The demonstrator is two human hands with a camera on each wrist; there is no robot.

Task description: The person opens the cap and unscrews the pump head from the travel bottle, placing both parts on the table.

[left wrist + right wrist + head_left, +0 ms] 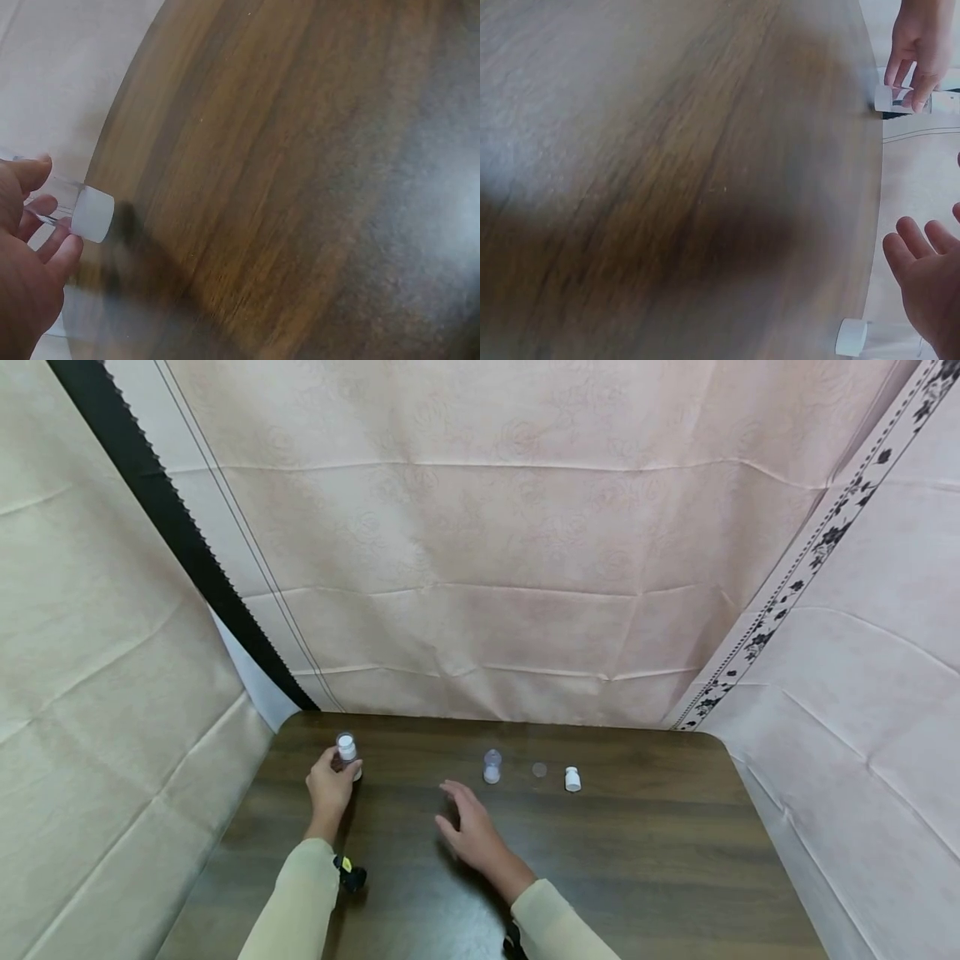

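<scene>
On the left of the table, my left hand (330, 785) grips a small clear bottle (352, 762) between thumb and fingers. The bottle's white cap (92, 214) points down at the tabletop in the left wrist view, and a white piece (346, 747) shows at its upper end in the head view. My right hand (474, 835) hovers over the middle of the table, palm turned left and fingers loosely extended, holding nothing. Beyond it stands a second clear bottle (492, 765), its white cap (850, 337) downward.
To the right of the second clear bottle lies a clear round disc (539, 769), then a small white bottle (572, 779). All stand near the far edge of the brown wooden table (645, 860). Pale cloth (480, 568) hangs behind and on both sides.
</scene>
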